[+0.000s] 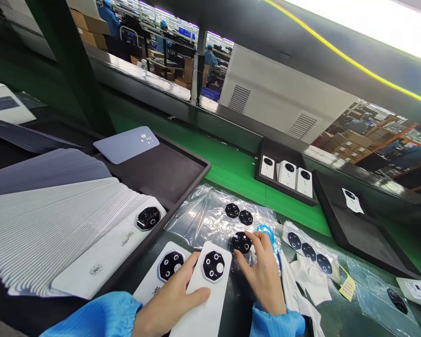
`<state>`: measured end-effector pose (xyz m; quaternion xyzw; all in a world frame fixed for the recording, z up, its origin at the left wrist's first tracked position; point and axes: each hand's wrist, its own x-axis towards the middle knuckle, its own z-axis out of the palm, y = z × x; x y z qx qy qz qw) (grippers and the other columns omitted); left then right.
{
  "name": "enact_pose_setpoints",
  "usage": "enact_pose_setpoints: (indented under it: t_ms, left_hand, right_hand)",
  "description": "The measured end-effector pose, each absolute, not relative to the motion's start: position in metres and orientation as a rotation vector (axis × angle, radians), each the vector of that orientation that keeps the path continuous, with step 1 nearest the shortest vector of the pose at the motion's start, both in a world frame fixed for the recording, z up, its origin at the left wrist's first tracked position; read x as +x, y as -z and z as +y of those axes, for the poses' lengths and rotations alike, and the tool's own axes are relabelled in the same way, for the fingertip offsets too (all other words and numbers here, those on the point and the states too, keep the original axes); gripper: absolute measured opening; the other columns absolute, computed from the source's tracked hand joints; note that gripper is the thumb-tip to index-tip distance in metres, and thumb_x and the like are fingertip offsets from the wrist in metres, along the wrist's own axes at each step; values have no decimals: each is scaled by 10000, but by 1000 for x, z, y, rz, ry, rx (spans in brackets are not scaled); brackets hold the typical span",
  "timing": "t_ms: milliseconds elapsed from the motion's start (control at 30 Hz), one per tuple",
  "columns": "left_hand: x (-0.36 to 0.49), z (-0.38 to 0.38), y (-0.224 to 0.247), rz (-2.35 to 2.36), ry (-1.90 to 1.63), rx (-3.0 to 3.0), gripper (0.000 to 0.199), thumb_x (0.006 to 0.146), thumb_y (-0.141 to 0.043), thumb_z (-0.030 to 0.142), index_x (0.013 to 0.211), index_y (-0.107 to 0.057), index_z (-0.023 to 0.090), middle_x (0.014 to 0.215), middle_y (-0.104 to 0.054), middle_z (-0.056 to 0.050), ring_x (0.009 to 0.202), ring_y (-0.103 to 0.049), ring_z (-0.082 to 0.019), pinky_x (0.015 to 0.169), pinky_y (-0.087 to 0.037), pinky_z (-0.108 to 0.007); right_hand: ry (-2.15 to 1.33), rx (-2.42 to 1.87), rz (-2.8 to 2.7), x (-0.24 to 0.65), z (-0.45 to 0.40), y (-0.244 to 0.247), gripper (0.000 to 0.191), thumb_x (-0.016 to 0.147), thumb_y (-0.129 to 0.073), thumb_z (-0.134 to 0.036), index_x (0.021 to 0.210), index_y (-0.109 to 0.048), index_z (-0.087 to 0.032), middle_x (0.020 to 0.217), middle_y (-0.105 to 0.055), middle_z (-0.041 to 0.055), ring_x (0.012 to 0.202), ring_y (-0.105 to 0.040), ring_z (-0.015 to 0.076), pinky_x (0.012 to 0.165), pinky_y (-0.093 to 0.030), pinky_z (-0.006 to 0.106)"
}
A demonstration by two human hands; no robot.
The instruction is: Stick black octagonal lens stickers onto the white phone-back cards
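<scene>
White panel (210,306): near centre, under the left hand's (173,297) closed thumb and fingers. Black disc (241,242): right of it, at the plastic film (203,220); the right hand's (264,276) fingers, parted disc-wide, hold its rim. Uneven pinching could drop it; fingertip contact could smudge it.

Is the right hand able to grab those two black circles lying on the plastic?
Probably yes: the two black circles lie just past the right hand, nothing standing between, though its fingers hold another black circle.
</scene>
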<state>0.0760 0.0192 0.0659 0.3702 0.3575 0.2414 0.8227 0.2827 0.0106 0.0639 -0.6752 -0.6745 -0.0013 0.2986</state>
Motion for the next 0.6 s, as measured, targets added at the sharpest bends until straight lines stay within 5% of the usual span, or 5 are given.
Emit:
enact_pose_setpoints:
  t_ms: [600]
  left_hand:
    - [75, 19, -56, 783, -542, 865, 678, 716, -660, 319, 1329, -400, 191, 1316, -564, -77, 1197, -524, -248, 937, -443, -299]
  right_hand:
    - [-369, -1513, -1882, 248, -8, -71, 478, 686, -624, -86, 1114, -535, -279, 1004, -525, 14, 913, -579, 183, 801, -522, 272]
